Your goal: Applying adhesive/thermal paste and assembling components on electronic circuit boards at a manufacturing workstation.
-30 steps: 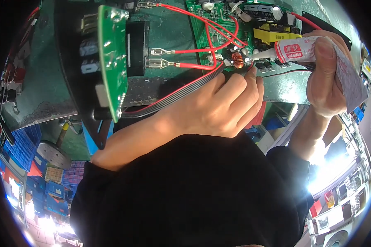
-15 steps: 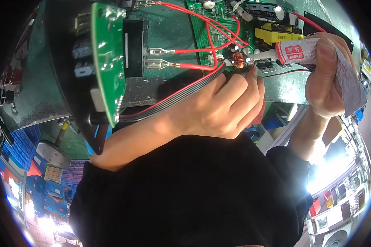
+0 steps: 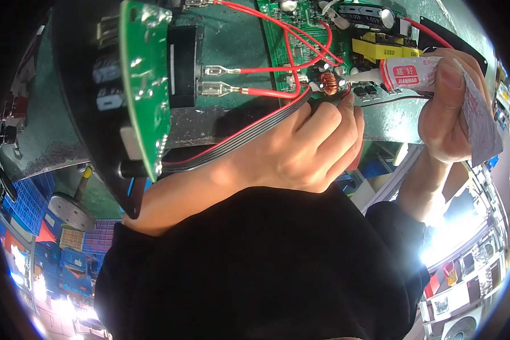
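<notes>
My right hand [image 3: 450, 107] is closed around a soft white-and-red glue tube [image 3: 400, 73], its used end flattened and folded over. The tube's white nozzle [image 3: 361, 77] points left, its tip at or just beside a copper-wound ring coil [image 3: 329, 83] on the green circuit board [image 3: 277, 56]. My left hand [image 3: 320, 144] is closed at the near edge of that board, fingertips pinched just below the coil. A thin red wire [image 3: 347, 90] shows at those fingertips; what they grip is hidden. A flat ribbon cable [image 3: 255, 129] runs over my left wrist and under the fingers.
An upright green board [image 3: 144, 85] on a black panel [image 3: 85, 107] stands at the left. Thick red wires [image 3: 266, 70] with metal clips link a black part [image 3: 185, 65] to the board. A yellow transformer [image 3: 382, 46] and black capacitor [image 3: 365, 17] sit behind the tube.
The upright board and its black panel have shifted slightly left and tilted. The glue tube has moved very slightly, its nozzle staying by the coil. My left hand has hardly moved.
</notes>
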